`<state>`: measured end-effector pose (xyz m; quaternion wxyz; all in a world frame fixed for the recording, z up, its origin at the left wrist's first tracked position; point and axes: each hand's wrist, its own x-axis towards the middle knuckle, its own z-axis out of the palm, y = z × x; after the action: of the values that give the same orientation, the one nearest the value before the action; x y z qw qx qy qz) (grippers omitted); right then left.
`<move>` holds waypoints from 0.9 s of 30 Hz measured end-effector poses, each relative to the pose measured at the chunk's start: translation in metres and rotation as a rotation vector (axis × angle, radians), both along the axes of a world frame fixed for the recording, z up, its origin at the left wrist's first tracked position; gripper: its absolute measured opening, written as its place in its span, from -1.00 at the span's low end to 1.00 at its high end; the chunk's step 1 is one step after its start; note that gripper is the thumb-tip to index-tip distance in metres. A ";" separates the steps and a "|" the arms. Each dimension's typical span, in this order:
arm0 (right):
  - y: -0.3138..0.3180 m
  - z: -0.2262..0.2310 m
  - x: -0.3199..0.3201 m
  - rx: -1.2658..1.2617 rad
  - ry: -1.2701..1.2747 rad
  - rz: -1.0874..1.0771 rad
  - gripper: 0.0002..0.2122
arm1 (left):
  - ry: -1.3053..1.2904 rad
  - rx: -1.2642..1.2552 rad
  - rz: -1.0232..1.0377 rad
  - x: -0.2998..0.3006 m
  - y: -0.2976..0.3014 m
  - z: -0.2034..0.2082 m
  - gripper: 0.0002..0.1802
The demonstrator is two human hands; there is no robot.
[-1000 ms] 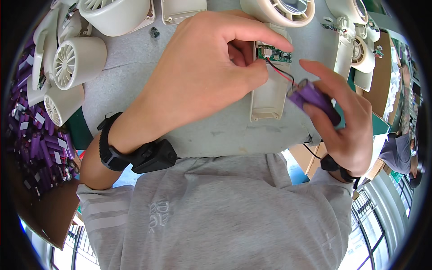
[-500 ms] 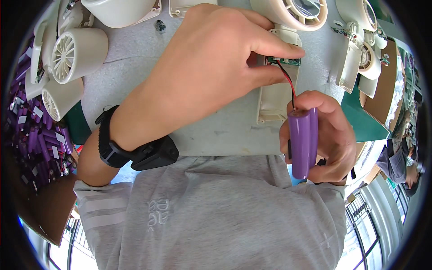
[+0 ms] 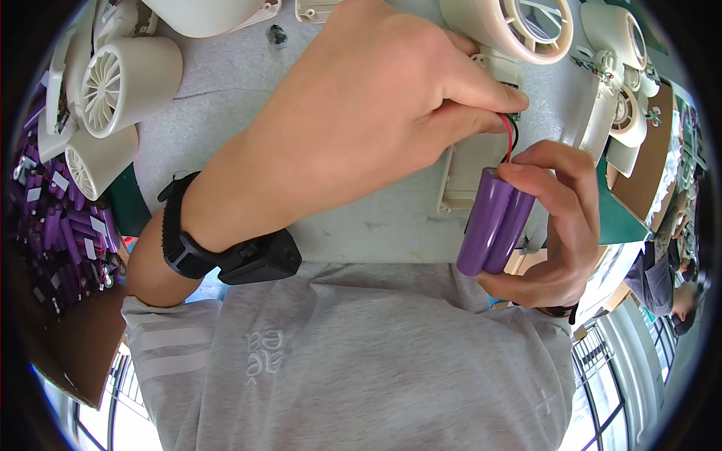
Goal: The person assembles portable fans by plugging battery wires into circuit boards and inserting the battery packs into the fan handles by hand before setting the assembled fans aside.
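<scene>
My right hand (image 3: 573, 218) holds a battery pack (image 3: 481, 225) of two purple cylinders side by side, tilted, with fingers at its top and bottom ends. Red and black wires (image 3: 509, 141) loop up from the pack to the fingertips of my left hand (image 3: 398, 98), where thumb and forefinger are pinched together on them. Beneath those fingertips, a sliver of green circuit board (image 3: 516, 116) shows in the cream handle shell (image 3: 470, 167) of a fan; the pinch hides most of the board and the wires' ends. The fan's round cream head (image 3: 511, 26) lies beyond.
Cream fan housings (image 3: 135, 83) stand at the left, above a box heaped with purple battery packs (image 3: 68, 225). More opened fan bodies (image 3: 605, 98) lie at the right beside a cardboard box (image 3: 650, 154). Another person (image 3: 653, 278) is at the far right.
My left thumb and forefinger have closed together over the board, moving slightly right. My right hand has raised and turned the battery pack, so its wires now bend.
</scene>
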<state>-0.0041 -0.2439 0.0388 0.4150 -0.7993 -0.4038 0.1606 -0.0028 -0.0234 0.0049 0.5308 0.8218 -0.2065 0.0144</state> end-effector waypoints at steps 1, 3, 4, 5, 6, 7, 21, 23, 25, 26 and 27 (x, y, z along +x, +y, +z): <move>0.002 0.000 0.000 0.008 0.006 -0.019 -0.32 | 0.004 0.002 0.003 0.001 0.001 0.002 -0.71; 0.005 -0.001 0.000 0.017 0.016 -0.036 -0.36 | 0.030 0.044 -0.038 0.003 0.003 0.007 -0.72; 0.006 -0.002 0.000 0.002 -0.004 -0.050 -0.36 | 0.044 0.065 -0.059 0.004 0.003 0.008 -0.72; 0.006 -0.004 0.000 -0.013 -0.023 -0.063 -0.37 | 0.048 0.065 -0.057 0.005 0.004 0.007 -0.72; 0.007 -0.005 -0.001 -0.030 -0.044 -0.077 -0.38 | 0.037 0.040 -0.054 0.005 0.005 0.005 -0.72; 0.007 -0.008 -0.001 -0.031 -0.040 -0.075 -0.38 | 0.027 0.014 -0.050 0.005 0.005 0.004 -0.72; 0.008 -0.018 -0.010 -0.072 -0.219 -0.155 -0.47 | -0.074 -0.142 -0.095 0.006 0.004 -0.011 -0.69; 0.007 -0.018 -0.010 -0.096 -0.227 -0.155 -0.47 | -0.075 -0.166 -0.042 0.004 -0.001 -0.019 -0.69; 0.007 -0.021 -0.010 -0.043 -0.260 -0.148 -0.56 | -0.076 -0.177 -0.011 0.001 0.000 -0.022 -0.68; 0.006 -0.023 -0.011 -0.018 -0.275 -0.146 -0.60 | -0.023 -0.154 -0.026 0.001 0.000 -0.017 -0.69; 0.005 -0.024 -0.012 -0.019 -0.274 -0.145 -0.60 | 0.030 -0.130 -0.040 0.001 0.001 -0.012 -0.69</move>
<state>-0.0159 -0.2388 0.0151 0.3587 -0.8447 -0.3965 0.0234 -0.0013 -0.0222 -0.0068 0.5863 0.7814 -0.2136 0.0048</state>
